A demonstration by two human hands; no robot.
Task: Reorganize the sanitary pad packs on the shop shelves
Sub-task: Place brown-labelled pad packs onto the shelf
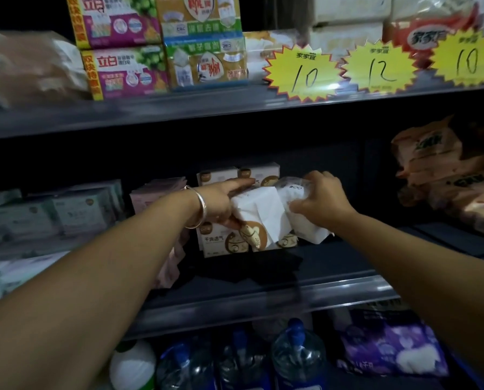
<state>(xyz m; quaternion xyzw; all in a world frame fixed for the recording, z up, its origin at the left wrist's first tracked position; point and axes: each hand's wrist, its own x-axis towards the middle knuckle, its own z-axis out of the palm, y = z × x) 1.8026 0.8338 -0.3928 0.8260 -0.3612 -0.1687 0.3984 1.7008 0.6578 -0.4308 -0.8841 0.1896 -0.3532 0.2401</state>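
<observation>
Sanitary pad packs (260, 212), white with brown printed motifs, are shown held between both hands at the middle shelf (263, 288), in front of and partly over a stack of matching white-and-brown boxes (226, 243). The left hand (224, 201), a silver bangle (200, 206) on its wrist, is seen with fingers curled round the left edge of the packs, forefinger extended along the top. The right hand (319, 198) is shown gripping the right side, its fingers bent over a crinkled clear wrapper. Pale green packs (74, 209) and pink packs (156, 192) are ranged to the left; orange packs (443, 175) are stacked at far right. Three yellow starburst price tags (302, 71) are fixed along the upper shelf edge. Water bottles (297, 358) are seen on the lowest shelf.
</observation>
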